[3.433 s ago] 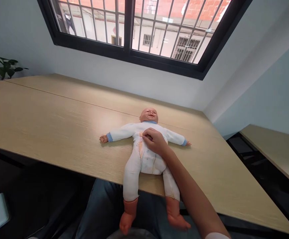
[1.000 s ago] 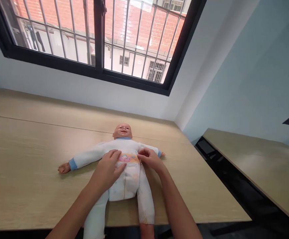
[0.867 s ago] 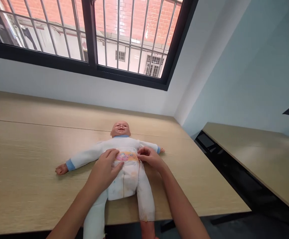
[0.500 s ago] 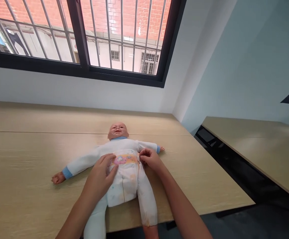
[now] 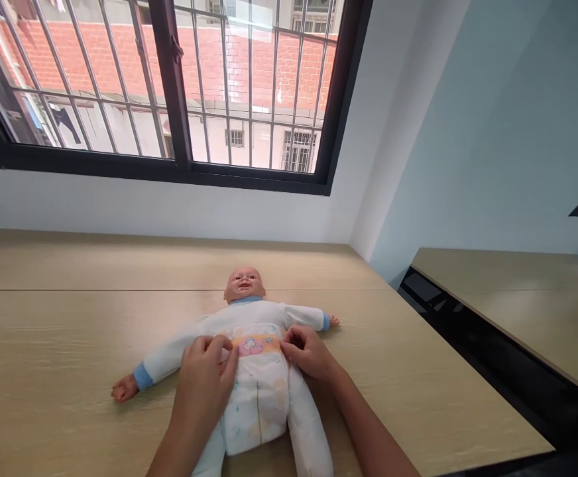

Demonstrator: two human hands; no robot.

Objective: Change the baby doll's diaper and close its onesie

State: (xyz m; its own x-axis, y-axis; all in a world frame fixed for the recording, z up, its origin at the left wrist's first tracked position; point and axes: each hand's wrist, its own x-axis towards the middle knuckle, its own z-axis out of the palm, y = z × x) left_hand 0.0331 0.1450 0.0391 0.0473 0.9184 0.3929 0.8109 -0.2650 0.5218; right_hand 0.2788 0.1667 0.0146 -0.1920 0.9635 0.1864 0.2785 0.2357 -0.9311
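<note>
A baby doll [image 5: 245, 285] lies on its back in a white outfit with blue cuffs and collar, arms spread to both sides. Around its waist is a white diaper [image 5: 256, 404] with an orange and pink printed band across the front. My left hand [image 5: 207, 374] pinches the diaper's edge at the left end of that band, thumb and fingers together. At the band's right end, my right hand [image 5: 309, 352] has its thumb and index finger closed on the diaper's side. What exactly lies between the fingertips is partly hidden.
The doll rests on a light wooden table [image 5: 60, 344] against the wall, below a barred window with a dark frame [image 5: 184, 172]. To the right, past a dark gap [image 5: 478, 344], stands a second wooden table [image 5: 518, 298].
The view has tilted up, so everything sits lower in the picture. My left fingers have drawn closer together at the diaper's edge. My right hand stays at the other side.
</note>
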